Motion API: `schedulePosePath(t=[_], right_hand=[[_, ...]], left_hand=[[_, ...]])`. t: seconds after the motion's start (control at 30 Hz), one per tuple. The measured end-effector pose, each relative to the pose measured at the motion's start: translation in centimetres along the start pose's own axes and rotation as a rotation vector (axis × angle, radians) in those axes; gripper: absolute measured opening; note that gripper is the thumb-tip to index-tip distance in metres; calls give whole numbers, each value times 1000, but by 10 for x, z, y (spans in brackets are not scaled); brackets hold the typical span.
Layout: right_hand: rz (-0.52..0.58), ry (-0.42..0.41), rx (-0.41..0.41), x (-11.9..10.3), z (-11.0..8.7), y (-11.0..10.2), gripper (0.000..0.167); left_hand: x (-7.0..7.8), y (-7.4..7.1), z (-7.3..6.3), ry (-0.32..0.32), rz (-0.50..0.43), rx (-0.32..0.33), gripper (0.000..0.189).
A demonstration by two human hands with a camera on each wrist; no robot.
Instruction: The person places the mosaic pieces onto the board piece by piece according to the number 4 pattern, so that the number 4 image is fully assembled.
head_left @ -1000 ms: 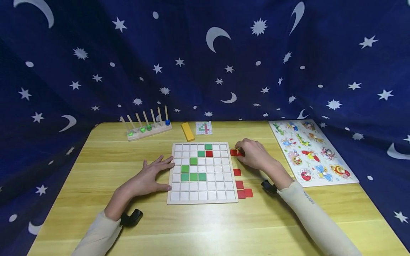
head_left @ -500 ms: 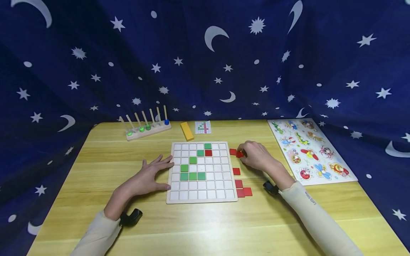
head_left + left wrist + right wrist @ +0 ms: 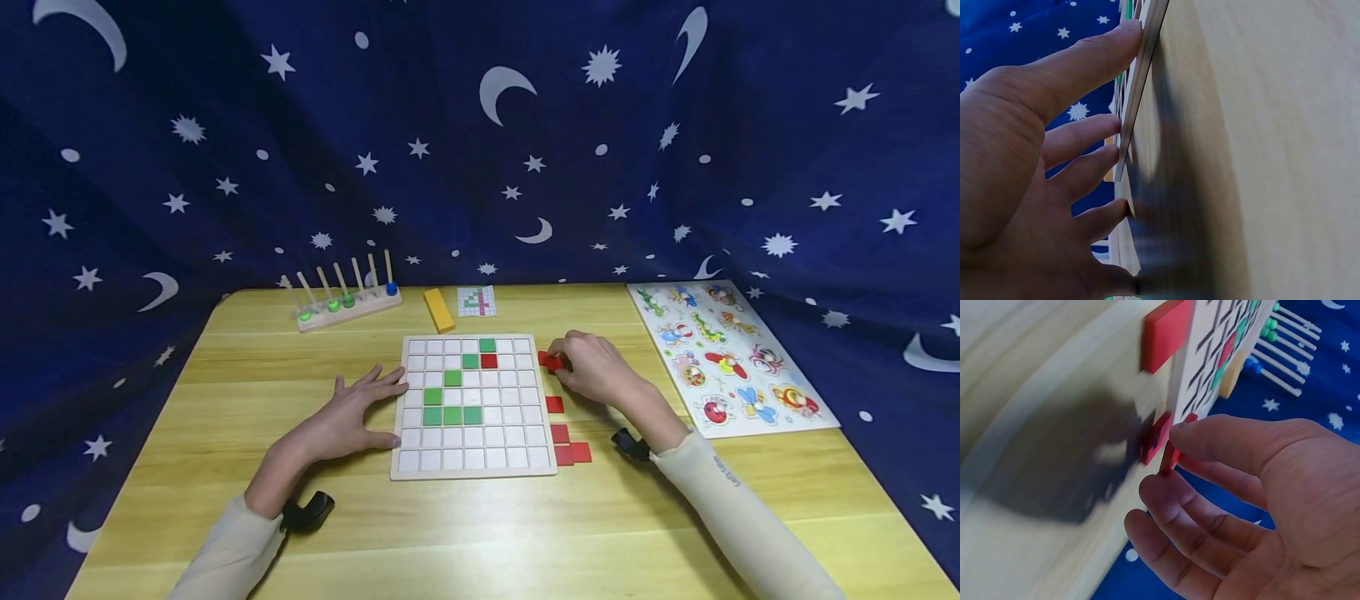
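Note:
A square white grid board (image 3: 517, 417) in a pale wooden frame lies on the table. Several green tiles (image 3: 453, 378) form a slanting line and a row on it, and one red tile (image 3: 489, 361) sits near its top. My right hand (image 3: 596, 367) pinches another red tile (image 3: 1171, 456) between thumb and fingertips, just off the board's upper right side. A loose red tile (image 3: 1157, 439) lies close by it. My left hand (image 3: 345, 421), fingers spread, touches the board's left edge; the left wrist view shows its thumb (image 3: 1104, 53) against the frame.
More red tiles (image 3: 560, 433) lie along the board's right side. Behind the board are a pegged rack with beads (image 3: 348, 312), a yellow block (image 3: 439, 311) and a pattern card (image 3: 476, 301). An insect picture board (image 3: 727, 358) lies at right, and a starry cloth (image 3: 420, 192) hangs behind.
My right hand has drawn a red tile slightly right, then shifted a little left with it, toward the board. The left hand stays at the board's edge, and the tiles on the board are unmoved.

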State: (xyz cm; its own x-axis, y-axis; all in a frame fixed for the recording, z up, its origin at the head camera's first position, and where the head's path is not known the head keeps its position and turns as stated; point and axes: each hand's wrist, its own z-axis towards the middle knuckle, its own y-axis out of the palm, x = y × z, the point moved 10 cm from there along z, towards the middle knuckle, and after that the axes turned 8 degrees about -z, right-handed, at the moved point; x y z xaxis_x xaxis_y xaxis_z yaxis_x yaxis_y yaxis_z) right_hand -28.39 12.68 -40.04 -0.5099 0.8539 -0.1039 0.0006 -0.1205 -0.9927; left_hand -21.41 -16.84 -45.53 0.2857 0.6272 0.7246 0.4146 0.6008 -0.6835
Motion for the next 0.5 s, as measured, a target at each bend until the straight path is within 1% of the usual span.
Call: schedulePosePath(t=[0.23,0.4,0.5], right_hand=[[-8,-49,-7,-24,6,2,25],[14,-68,-15,-38,9,4,24],[26,-94,-9,-47,10,4,24]], left_hand=[[-1,1,0,7,-7,8,80],[-1,1,0,11,-4,11,80],[-1,0,0,12,1,13,80]])
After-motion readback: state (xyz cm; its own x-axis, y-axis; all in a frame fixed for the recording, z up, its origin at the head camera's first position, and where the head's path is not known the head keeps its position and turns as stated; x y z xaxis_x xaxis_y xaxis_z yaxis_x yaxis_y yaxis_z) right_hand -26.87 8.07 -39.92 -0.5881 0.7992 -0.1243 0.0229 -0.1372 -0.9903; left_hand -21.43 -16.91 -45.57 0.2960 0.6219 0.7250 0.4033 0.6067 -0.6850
